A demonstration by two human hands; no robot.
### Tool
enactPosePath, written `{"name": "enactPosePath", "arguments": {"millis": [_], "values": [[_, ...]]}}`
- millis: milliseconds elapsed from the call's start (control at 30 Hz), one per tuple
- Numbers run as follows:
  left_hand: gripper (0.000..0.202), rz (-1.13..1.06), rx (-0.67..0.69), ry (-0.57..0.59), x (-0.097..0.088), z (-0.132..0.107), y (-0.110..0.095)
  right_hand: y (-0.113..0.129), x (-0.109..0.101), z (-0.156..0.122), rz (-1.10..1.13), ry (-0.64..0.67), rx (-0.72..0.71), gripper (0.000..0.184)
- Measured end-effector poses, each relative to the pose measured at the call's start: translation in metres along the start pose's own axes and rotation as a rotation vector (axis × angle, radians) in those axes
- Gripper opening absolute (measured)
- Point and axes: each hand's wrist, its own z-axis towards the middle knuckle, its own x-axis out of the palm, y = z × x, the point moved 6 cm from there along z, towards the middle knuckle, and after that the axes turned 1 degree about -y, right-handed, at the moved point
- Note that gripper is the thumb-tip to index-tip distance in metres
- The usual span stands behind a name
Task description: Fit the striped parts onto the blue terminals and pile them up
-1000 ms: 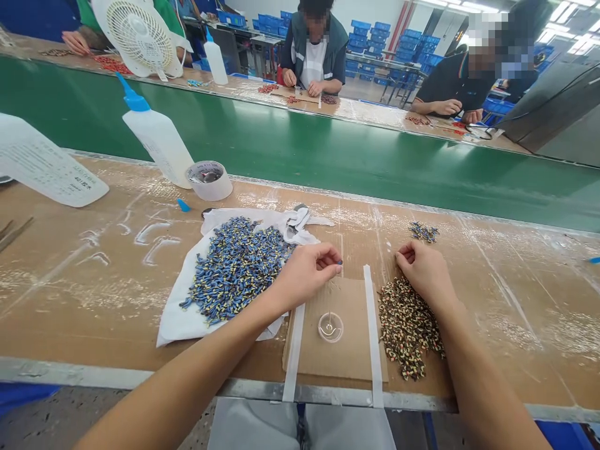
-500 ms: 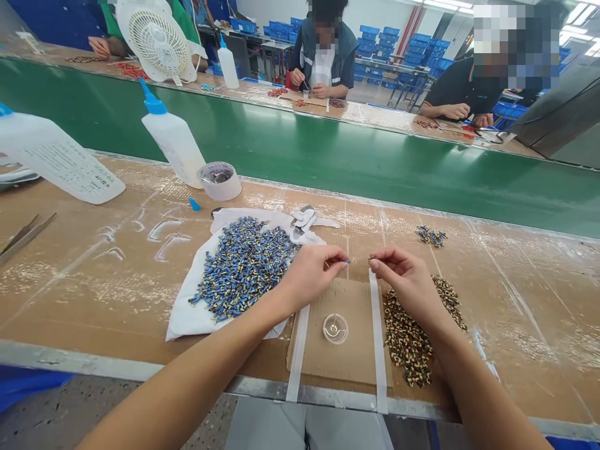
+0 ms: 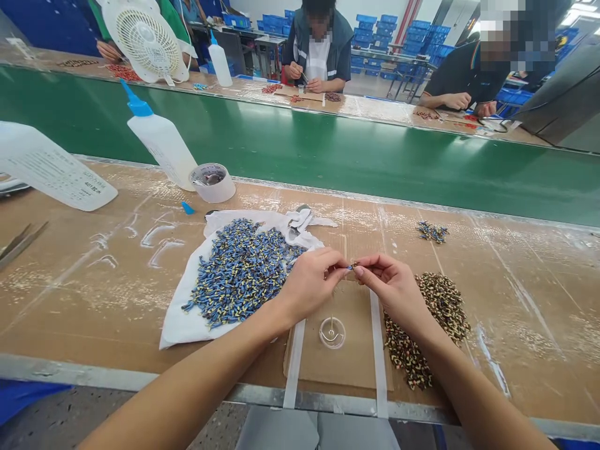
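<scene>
My left hand (image 3: 309, 279) is closed, pinching a small blue piece (image 3: 349, 267) between thumb and fingertips. Opposite it, my right hand (image 3: 396, 290) pinches a small dark piece (image 3: 355, 264). The two pieces meet end to end above a cardboard pad (image 3: 337, 372); whether they are joined I cannot tell. On the pad stands a small clear cup (image 3: 332, 334) with a thin stick in it. Left of my hands, many blue-and-yellow pieces (image 3: 244, 269) are heaped on a white sheet (image 3: 180, 322). Under my right forearm lies a heap of dark-and-cream pieces (image 3: 438, 306).
A small cluster of blue-and-dark pieces (image 3: 432, 232) lies at the right. To the left are a tape roll (image 3: 220, 189), two white bottles, one blue-tipped (image 3: 162, 147), a blue cap (image 3: 187, 207) and tweezers (image 3: 23, 244). Beyond the green belt (image 3: 281, 150), people work beside a fan (image 3: 145, 40).
My hands have come together, closing the gap between the blue piece and the dark piece. The view has shifted slightly.
</scene>
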Motion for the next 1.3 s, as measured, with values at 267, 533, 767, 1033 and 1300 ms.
{"name": "enactPosePath", "arguments": {"millis": [267,533,767,1033,1300], "values": [[0.011,-0.047,0.045,-0.015,-0.001,-0.001,-0.005,0.006,0.001,-0.003,-0.014,0.041,-0.062,0.021],[0.014,0.025,0.04,0.053,0.001,-0.006,-0.012,0.005,0.004,-0.008,-0.092,0.158,-0.129,0.011],[0.014,0.083,-0.023,0.131,0.008,-0.006,-0.007,-0.005,0.008,-0.013,-0.124,0.141,-0.107,0.006],[0.014,0.032,-0.095,0.172,0.01,-0.007,-0.002,-0.012,0.015,-0.018,-0.044,0.15,-0.07,0.009],[0.009,-0.042,-0.025,0.105,0.0,0.001,-0.002,-0.011,0.004,-0.006,0.132,0.116,0.096,0.017]]}}
